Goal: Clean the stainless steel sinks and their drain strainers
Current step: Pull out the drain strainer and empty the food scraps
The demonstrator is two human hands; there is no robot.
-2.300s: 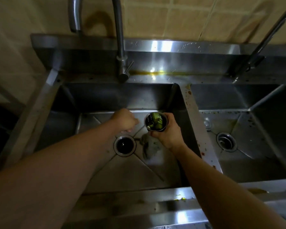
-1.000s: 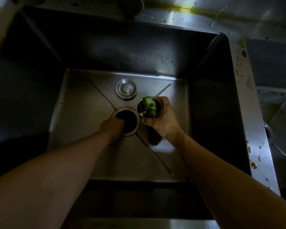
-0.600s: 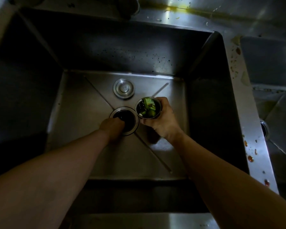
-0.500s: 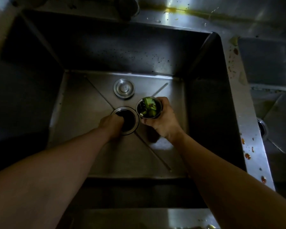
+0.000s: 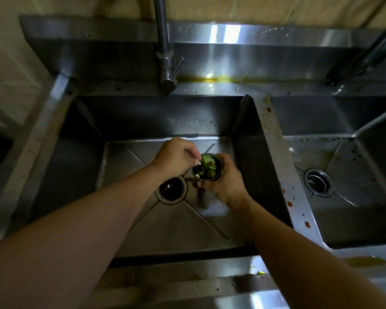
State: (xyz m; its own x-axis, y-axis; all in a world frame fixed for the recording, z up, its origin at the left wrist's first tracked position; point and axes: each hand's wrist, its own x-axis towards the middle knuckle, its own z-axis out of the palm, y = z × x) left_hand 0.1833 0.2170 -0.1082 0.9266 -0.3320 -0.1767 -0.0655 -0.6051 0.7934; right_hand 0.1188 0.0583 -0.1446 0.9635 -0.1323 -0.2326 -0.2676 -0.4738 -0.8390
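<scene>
so our right hand is wrapped around the round steel drain strainer full of green scraps, left hand pinching a small pale bit at its rim

The left sink before me is brushed stainless steel, satin rather than mirror-bright, with dark specks on its back wall. The right sink has the same brushed steel finish, dotted with specks. The divider between them is smooth steel carrying reddish-brown spots. The backsplash is polished steel, throwing bright glossy reflections, with a yellow-brown stain along its base. The faucet is matt grey metal tube. The strainer in my right hand is thin shiny metal, holding wet green scraps. The open drain ring is glossy metal. The wall behind looks matt beige.
</scene>
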